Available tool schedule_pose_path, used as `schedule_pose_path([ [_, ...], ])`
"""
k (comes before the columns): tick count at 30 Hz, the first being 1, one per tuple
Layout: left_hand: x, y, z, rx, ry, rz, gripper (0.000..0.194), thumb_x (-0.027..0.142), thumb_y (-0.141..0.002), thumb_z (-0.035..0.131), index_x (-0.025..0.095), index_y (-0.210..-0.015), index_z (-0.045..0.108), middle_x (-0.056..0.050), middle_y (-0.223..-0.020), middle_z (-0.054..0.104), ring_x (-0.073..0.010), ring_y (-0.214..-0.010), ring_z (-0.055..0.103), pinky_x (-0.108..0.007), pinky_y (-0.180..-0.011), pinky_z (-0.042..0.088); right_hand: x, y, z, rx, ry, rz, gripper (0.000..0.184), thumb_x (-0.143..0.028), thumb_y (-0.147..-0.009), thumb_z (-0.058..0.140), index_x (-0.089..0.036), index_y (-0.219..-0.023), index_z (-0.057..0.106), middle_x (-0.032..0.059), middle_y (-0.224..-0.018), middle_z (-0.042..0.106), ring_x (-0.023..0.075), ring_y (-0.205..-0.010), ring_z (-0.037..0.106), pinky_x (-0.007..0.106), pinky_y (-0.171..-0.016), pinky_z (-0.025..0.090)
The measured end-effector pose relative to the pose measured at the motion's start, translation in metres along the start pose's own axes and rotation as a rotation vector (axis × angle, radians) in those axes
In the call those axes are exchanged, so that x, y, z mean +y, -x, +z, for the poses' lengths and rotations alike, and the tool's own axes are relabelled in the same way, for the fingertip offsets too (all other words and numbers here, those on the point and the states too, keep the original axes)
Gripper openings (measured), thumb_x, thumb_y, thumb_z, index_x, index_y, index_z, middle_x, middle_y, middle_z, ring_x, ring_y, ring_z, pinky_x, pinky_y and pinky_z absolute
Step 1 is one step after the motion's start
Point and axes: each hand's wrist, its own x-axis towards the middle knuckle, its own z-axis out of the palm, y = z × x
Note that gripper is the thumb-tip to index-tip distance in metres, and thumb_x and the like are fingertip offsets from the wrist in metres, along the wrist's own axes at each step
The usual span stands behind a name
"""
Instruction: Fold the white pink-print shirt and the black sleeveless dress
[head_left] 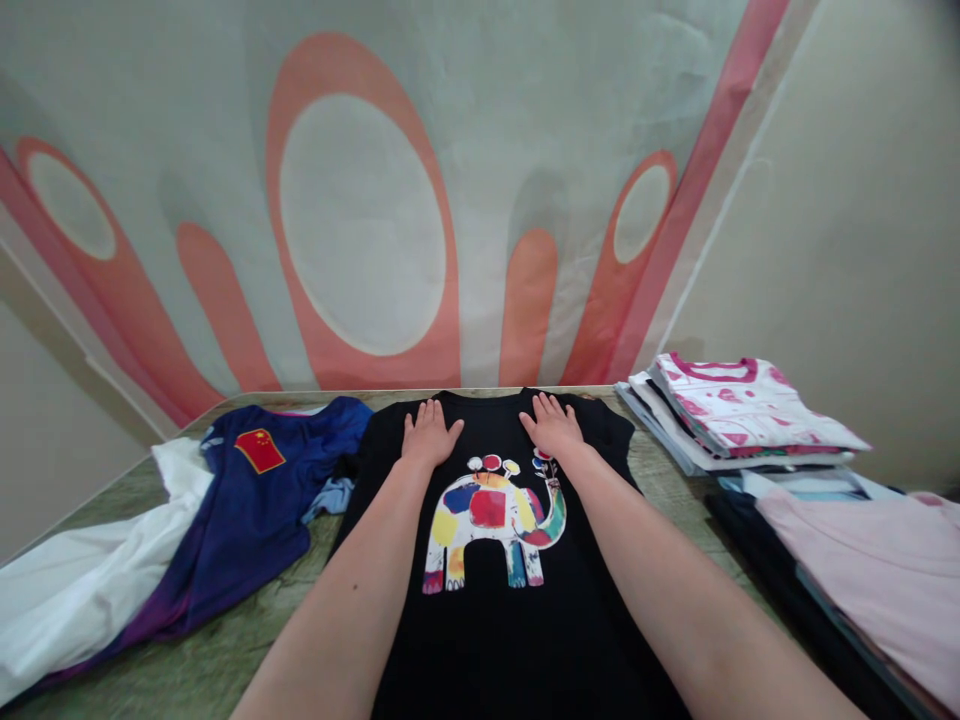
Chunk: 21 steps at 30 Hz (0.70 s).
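A black T-shirt (480, 640) lies spread out in front of me, its neckline toward the wall. On its front is a colourful patchwork elephant print (491, 510). My left hand (431, 435) rests flat on the shirt near the left shoulder, fingers stretched out. Near the right shoulder my right hand (553, 425) presses flat on the cloth, its fingers spread a little. Neither hand grips anything. The lower end of the shirt runs out of view between my forearms.
Left of the shirt lie a rumpled navy shirt (259, 520) with a red flag patch and a white garment (97, 570). Two piles of folded clothes stand at the right, topped by a pink-patterned white top (757, 405) and a pale pink garment (870, 560). Behind the wooden table (232, 650) hangs a printed backdrop (480, 150).
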Motion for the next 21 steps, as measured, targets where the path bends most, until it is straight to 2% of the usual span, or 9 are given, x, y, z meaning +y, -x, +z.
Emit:
schedule_pose_path([
  [3,0.0004,0.0002,-0.0009,-0.017,-0.01,0.0,0.08,0.061,-0.092,0.015,0.006,-0.149,0.025,-0.014,-0.157,0.017,-0.0278,-0.145,0.012,-0.05,-0.115,0.015,0.0,-0.0003,0.0002,-0.014,0.005,-0.001,0.073,-0.058,-0.095,0.008,-0.014,-0.152,0.017,0.0073,-0.159,0.009,0.0241,-0.145,0.005,0.048,-0.114,0.006],
  [9,-0.001,0.0006,0.0014,-0.006,-0.008,-0.022,0.084,0.063,-0.091,0.014,0.002,-0.149,0.023,-0.016,-0.157,0.016,-0.0281,-0.145,0.012,-0.048,-0.116,0.013,0.0003,-0.0006,0.0012,-0.002,0.003,0.0,0.071,-0.057,-0.095,0.009,-0.015,-0.152,0.018,0.0055,-0.159,0.009,0.0236,-0.145,0.005,0.048,-0.114,0.006],
  [21,-0.0011,0.0071,0.0008,-0.007,-0.029,-0.021,0.083,0.062,-0.092,0.013,0.004,-0.149,0.023,-0.015,-0.157,0.016,-0.0273,-0.145,0.013,-0.048,-0.116,0.013,0.0015,0.0037,0.0035,0.018,0.031,-0.003,0.072,-0.057,-0.095,0.009,-0.014,-0.151,0.019,0.0064,-0.159,0.012,0.024,-0.145,0.009,0.048,-0.114,0.009],
])
